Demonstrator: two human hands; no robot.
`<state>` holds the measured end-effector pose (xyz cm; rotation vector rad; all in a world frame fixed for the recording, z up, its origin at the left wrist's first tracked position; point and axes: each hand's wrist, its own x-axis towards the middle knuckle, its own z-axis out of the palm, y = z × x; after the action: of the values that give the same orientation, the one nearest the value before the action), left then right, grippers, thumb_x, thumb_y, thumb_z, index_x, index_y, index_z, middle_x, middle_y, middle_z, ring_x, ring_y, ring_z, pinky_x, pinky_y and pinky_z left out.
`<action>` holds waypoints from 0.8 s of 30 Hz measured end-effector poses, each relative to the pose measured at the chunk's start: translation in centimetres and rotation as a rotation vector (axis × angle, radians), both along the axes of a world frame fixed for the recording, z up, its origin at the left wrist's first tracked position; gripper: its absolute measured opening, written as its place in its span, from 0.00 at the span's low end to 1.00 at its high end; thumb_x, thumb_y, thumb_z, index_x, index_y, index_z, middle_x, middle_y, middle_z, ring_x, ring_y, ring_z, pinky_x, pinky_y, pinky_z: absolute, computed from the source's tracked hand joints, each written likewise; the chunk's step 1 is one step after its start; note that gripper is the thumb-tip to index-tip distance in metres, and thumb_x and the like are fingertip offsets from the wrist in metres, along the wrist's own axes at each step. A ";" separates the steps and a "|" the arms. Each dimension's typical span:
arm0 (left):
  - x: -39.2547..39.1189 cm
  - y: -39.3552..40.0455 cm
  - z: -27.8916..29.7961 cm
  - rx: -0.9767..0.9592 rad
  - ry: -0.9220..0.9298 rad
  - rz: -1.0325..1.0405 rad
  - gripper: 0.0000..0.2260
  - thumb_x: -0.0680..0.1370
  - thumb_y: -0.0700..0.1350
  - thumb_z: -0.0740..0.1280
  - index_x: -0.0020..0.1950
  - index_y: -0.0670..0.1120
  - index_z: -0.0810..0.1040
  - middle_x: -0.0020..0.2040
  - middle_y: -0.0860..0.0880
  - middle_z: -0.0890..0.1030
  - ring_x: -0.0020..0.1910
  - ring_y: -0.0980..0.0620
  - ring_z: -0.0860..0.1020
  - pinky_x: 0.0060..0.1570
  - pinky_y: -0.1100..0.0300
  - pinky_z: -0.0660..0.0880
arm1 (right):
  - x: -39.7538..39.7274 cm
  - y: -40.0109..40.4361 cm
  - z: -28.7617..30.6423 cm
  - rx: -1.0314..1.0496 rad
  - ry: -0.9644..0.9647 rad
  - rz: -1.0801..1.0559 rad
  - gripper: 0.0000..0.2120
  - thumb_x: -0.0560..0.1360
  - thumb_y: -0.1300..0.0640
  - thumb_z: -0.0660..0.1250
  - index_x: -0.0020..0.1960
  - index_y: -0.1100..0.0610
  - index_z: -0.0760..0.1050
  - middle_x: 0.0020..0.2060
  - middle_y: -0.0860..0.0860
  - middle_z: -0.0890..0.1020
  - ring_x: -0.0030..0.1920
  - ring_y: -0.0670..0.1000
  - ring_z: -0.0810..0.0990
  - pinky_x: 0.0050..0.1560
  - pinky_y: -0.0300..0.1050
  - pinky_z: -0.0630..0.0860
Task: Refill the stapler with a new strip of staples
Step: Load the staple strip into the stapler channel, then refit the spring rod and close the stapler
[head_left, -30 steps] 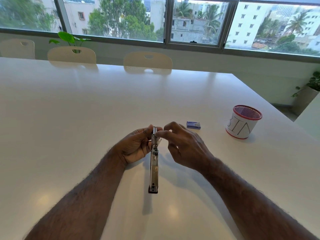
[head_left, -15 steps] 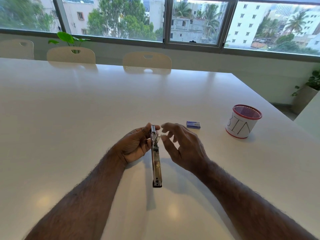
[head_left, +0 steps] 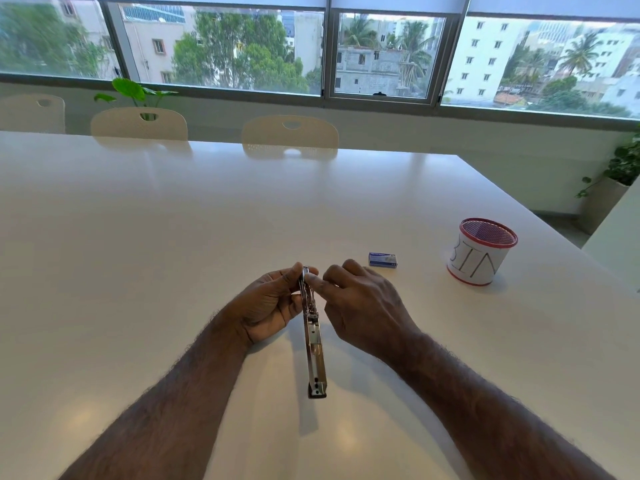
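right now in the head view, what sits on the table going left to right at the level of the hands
left hand → stapler → right hand → staple box → bin

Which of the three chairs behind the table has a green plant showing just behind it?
The middle chair: green leaves rise above its back. The left chair and right chair have none.

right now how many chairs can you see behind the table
3. One chair at the far left, cut by the frame edge; one in front of the leafy plant; one near the middle. More may sit outside the view.
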<state>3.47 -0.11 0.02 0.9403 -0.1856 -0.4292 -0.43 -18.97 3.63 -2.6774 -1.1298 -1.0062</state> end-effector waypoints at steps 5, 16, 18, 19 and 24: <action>0.4 0.4 0.0 -0.025 0.023 0.052 0.19 0.71 0.48 0.72 0.54 0.36 0.80 0.37 0.46 0.81 0.33 0.54 0.78 0.33 0.65 0.77 | -0.2 0.1 -0.4 -0.063 0.071 -0.067 0.35 0.68 0.61 0.70 0.74 0.54 0.65 0.50 0.52 0.78 0.45 0.52 0.75 0.39 0.48 0.77; 2.2 2.5 -0.4 -0.118 0.072 0.263 0.29 0.53 0.55 0.84 0.49 0.44 0.85 0.40 0.49 0.82 0.37 0.57 0.77 0.42 0.66 0.77 | -1.6 0.6 -0.6 0.091 0.177 0.305 0.21 0.78 0.50 0.63 0.69 0.55 0.67 0.47 0.51 0.80 0.41 0.52 0.79 0.39 0.50 0.78; 2.4 2.9 -0.4 -0.119 0.081 0.276 0.29 0.52 0.56 0.84 0.48 0.45 0.86 0.41 0.50 0.82 0.40 0.57 0.74 0.44 0.66 0.77 | -1.3 0.8 -0.6 0.114 0.106 0.334 0.19 0.79 0.49 0.63 0.67 0.55 0.67 0.45 0.52 0.81 0.39 0.52 0.79 0.37 0.50 0.79; 2.4 2.9 -0.4 -0.125 0.081 0.271 0.29 0.52 0.56 0.84 0.49 0.45 0.86 0.40 0.50 0.82 0.41 0.57 0.73 0.44 0.66 0.77 | -1.2 0.8 -0.6 0.140 0.087 0.339 0.18 0.80 0.48 0.63 0.66 0.55 0.68 0.45 0.52 0.81 0.39 0.52 0.79 0.36 0.49 0.78; 1.4 1.2 -0.2 -0.047 0.003 0.166 0.28 0.62 0.55 0.80 0.56 0.42 0.83 0.50 0.42 0.79 0.48 0.49 0.76 0.54 0.54 0.76 | -1.2 0.8 0.0 0.473 0.215 0.320 0.20 0.82 0.46 0.55 0.66 0.56 0.72 0.51 0.52 0.77 0.46 0.48 0.78 0.39 0.47 0.78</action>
<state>4.83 1.12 -0.19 0.9010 -0.1134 -0.2718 -1.61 -18.16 3.62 -2.0956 -1.0684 -0.7864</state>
